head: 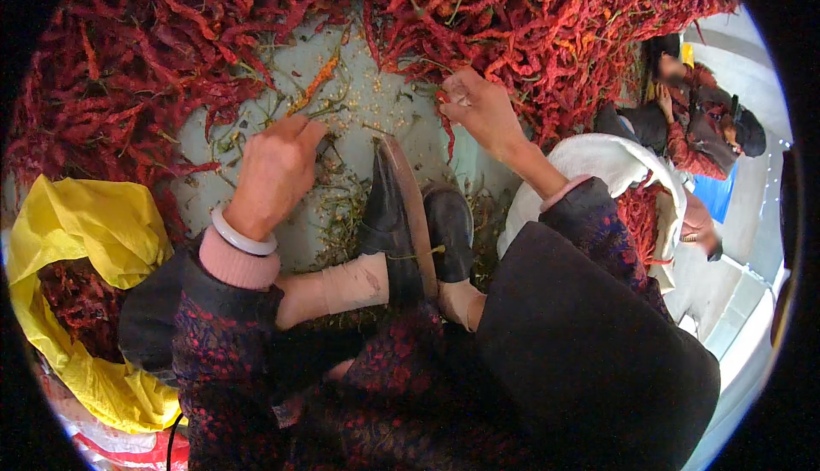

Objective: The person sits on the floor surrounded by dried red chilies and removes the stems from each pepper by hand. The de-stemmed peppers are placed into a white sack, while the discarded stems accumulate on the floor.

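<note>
My left hand (280, 160), with a white bangle (243, 235) at the wrist, is curled with its back to me. An orange dried chili pepper (315, 87) meets the top of its knuckles; the fingertips are hidden, so whether it is held does not show. My right hand (480, 111) has thumb and fingers pinched together on a dark red dried chili pepper (446, 128), which hangs below them. Beyond both hands spreads a large heap of dried red chili peppers (576, 29). Loose seeds and stem bits (359, 103) lie on the pale floor between the hands.
At the left a yellow woven sack (96, 215) stands open with dark red chilies inside. A white sack (596, 151) holding red chilies (640, 221) is by my right arm. My black shoes (397, 221) rest among stems. Other people (701, 115) sit at the far right.
</note>
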Action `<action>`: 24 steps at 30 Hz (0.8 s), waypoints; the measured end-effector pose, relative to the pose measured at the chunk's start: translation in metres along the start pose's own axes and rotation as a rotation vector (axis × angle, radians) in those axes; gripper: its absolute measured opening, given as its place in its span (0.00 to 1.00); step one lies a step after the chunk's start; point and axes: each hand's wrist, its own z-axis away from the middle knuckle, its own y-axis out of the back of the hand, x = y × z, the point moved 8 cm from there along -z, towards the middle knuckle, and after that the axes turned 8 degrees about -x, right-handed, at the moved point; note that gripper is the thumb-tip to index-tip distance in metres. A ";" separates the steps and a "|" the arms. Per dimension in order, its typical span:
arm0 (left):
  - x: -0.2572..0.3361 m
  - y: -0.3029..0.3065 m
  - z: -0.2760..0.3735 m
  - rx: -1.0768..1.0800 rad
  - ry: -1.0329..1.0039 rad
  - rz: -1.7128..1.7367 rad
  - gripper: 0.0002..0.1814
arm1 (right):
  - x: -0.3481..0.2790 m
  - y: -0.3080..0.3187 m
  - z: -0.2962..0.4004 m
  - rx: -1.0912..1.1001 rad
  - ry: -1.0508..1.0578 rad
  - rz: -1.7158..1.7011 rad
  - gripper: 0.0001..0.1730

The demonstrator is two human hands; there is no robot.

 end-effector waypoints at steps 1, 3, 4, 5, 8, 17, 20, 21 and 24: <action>0.000 0.000 0.000 -0.006 0.004 0.002 0.08 | -0.010 0.005 -0.004 0.013 0.028 -0.085 0.18; 0.001 0.000 -0.002 -0.016 0.005 0.002 0.08 | -0.029 0.022 -0.007 0.018 0.071 -0.194 0.18; 0.002 0.001 -0.002 -0.023 0.005 0.001 0.08 | -0.030 0.035 -0.005 0.050 0.085 -0.257 0.18; 0.002 0.002 -0.002 -0.030 0.006 0.000 0.08 | -0.032 0.049 -0.004 0.080 0.100 -0.321 0.18; 0.003 0.004 -0.001 -0.005 0.003 -0.019 0.08 | -0.023 0.097 0.009 0.316 0.013 -0.233 0.17; -0.001 -0.001 0.000 -0.053 0.001 -0.002 0.12 | 0.000 0.116 0.018 0.486 -0.074 0.434 0.41; -0.001 -0.002 0.000 -0.074 0.010 0.008 0.12 | -0.006 0.101 0.012 0.430 -0.070 0.480 0.46; 0.000 0.000 -0.001 -0.070 0.011 -0.003 0.11 | -0.011 0.094 0.009 0.412 -0.050 0.496 0.46; 0.003 0.002 -0.001 -0.058 0.009 -0.016 0.10 | -0.009 0.086 0.004 0.380 -0.140 0.553 0.46</action>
